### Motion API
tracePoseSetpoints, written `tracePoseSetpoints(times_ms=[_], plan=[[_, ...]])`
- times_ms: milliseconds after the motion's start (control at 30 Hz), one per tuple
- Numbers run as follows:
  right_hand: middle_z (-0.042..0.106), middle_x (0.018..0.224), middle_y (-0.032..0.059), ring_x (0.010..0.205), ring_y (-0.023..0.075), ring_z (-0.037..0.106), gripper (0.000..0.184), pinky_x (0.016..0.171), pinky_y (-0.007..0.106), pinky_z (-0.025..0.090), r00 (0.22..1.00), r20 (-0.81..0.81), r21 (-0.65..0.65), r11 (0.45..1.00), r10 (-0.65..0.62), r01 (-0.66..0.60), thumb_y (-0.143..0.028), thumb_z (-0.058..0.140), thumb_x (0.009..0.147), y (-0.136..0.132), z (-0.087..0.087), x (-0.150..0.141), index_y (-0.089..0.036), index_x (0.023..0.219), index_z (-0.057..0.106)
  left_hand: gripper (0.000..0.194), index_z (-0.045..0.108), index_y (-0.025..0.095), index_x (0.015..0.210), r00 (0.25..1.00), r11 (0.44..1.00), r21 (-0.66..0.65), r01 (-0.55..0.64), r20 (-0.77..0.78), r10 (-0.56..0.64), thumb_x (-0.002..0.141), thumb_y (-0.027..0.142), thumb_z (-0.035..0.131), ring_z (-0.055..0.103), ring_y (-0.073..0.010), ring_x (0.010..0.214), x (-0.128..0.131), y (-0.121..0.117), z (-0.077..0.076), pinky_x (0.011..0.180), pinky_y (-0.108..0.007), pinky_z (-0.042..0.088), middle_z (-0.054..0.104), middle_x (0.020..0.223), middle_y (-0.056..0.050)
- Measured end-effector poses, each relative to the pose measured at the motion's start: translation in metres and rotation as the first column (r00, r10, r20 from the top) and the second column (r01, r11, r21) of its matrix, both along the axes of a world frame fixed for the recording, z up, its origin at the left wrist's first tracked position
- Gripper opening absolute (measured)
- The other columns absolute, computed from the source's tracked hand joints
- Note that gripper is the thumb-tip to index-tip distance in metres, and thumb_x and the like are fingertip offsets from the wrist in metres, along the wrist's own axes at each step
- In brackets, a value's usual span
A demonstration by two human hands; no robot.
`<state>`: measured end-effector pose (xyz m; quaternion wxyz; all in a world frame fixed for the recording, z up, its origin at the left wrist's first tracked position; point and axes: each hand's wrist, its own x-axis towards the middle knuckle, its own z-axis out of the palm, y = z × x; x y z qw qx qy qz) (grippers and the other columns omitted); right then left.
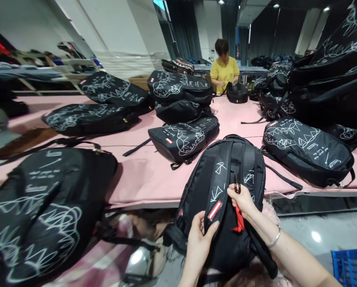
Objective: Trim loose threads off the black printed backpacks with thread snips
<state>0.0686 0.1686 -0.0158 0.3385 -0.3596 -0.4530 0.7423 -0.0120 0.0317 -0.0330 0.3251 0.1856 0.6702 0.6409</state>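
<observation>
Gripping black snips (237,188) in my right hand (243,201), I am pinching the backpack strap (221,191) with my left hand (200,236).

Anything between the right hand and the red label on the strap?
Nothing visible: the right hand, holding black snips, is close by the strap; the left hand grips near the label, which lies uncovered.

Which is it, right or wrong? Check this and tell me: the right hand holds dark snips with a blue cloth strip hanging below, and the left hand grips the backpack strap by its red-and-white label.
Wrong on the colour: the head view shows a red cloth strip below the snips in the right hand. The left hand does grip the strap by its label.
</observation>
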Motion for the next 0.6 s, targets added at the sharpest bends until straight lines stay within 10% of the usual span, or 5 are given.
tracePoseSetpoints(times_ms=[400,600], plan=[[0.038,0.049,-0.0094,0.038,0.0055,0.031,0.032,0.037,0.019,0.024,0.995,0.096,0.086,0.996,0.002,-0.011,-0.042,0.064,0.064,0.0,-0.015,0.001,-0.017,0.079,0.051,0.045,0.054,0.019,0.095,0.992,0.992,-0.014,0.126,0.002,-0.126,0.056,0.026,0.074,0.059,-0.0226,0.091,-0.008,-0.006,0.0,0.088,-0.036,0.042,0.064,0.093,-0.005],[0.053,0.074,-0.0007,0.07,0.0134,0.051,0.024,0.065,0.026,0.04,0.971,0.239,0.428,0.9,-0.019,-0.088,-0.04,0.047,0.082,-0.018,-0.008,0.027,-0.018,0.093,0.051,0.046,0.057,0.015,0.096,0.984,0.995,0.022,0.097,0.149,-0.1,0.056,0.029,0.075,0.059,-0.0205,0.09,-0.006,0.003,0.017,0.086,-0.031,0.043,0.065,0.093,-0.005]])
